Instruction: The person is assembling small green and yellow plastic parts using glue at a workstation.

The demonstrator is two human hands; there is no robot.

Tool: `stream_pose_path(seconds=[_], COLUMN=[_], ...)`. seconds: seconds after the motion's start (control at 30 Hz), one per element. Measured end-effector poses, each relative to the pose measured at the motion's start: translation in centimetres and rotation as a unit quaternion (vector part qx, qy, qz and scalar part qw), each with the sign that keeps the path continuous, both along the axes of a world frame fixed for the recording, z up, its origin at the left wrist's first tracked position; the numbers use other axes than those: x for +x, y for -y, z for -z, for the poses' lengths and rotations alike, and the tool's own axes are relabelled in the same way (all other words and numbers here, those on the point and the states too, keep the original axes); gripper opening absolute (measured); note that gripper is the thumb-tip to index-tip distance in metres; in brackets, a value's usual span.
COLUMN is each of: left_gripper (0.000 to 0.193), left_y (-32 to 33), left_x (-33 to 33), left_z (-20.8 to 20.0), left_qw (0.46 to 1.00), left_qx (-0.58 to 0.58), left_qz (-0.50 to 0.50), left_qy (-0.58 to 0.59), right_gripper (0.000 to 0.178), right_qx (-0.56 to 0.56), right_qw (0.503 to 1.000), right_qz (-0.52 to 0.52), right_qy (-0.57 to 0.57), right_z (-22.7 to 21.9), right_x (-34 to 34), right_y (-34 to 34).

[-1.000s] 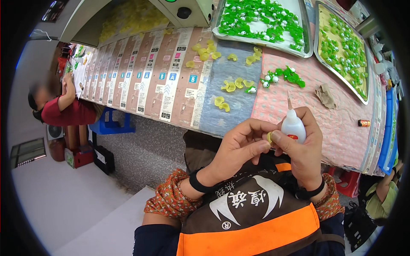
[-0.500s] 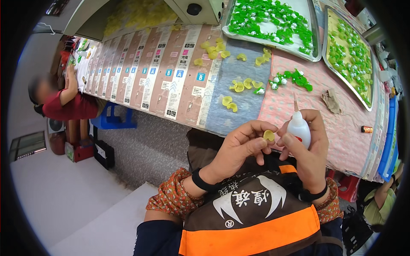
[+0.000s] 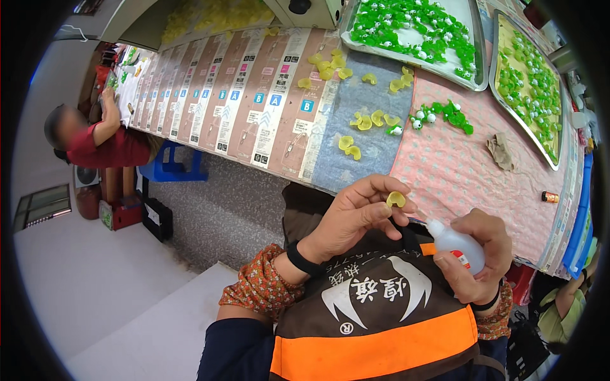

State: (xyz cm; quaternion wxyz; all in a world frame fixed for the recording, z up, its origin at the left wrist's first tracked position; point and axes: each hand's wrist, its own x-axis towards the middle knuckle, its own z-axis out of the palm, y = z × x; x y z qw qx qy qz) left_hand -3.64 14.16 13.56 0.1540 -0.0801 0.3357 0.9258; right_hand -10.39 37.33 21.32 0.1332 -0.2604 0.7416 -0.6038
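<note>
Right hand point(image 3: 475, 265) is gripping a small white squeeze bottle point(image 3: 455, 244), nozzle pointing to ten o'clock; left hand point(image 3: 356, 216) is pinching a yellow curved piece point(image 3: 395, 199) at fingertips. More yellow pieces point(image 3: 363, 120) are lying on the bench point(image 3: 445, 171) at twelve o'clock.

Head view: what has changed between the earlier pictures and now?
The right hand has drawn the small white plastic squeeze bottle down and away from the small yellow curved plastic piece, tilting its nozzle leftward. The left hand still pinches that piece. Both grips are unchanged.
</note>
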Motion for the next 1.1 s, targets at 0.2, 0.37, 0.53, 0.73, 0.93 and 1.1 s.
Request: stream_pose_path(seconds=[0.2,0.37,0.53,0.73,0.93,1.1], left_gripper=[0.03,0.028,0.035,0.041,0.039,0.037], left_y=[-0.1,0.0,-0.9,-1.8,-2.3,-2.8], left_x=[0.2,0.4,0.2,-0.7,-1.4,-1.8], left_z=[0.2,0.4,-1.2,-3.2,-3.4,-4.3], left_qw=[1.0,1.0,0.986,0.974,0.979,0.981], left_qx=[0.0,-0.002,0.124,0.137,0.137,0.099], left_qz=[0.002,0.01,-0.044,-0.12,-0.118,-0.126], left_qy=[-0.012,-0.01,0.099,0.137,0.09,0.107], right_gripper=[0.031,0.03,0.039,0.044,0.038,0.033], right_qx=[0.03,0.017,-0.015,-0.078,-0.095,-0.068], right_qw=[0.992,0.985,0.993,0.977,0.951,0.983], right_qz=[-0.017,-0.03,-0.022,0.101,0.081,0.108], right_qy=[-0.12,-0.17,-0.112,0.169,0.284,0.133], right_z=[0.1,0.0,1.3,0.5,1.5,3.2], right_x=[-0.2,-0.5,0.1,0.3,-0.3,0.0], right_y=[0.8,1.2,-0.1,1.2,3.8,4.0])
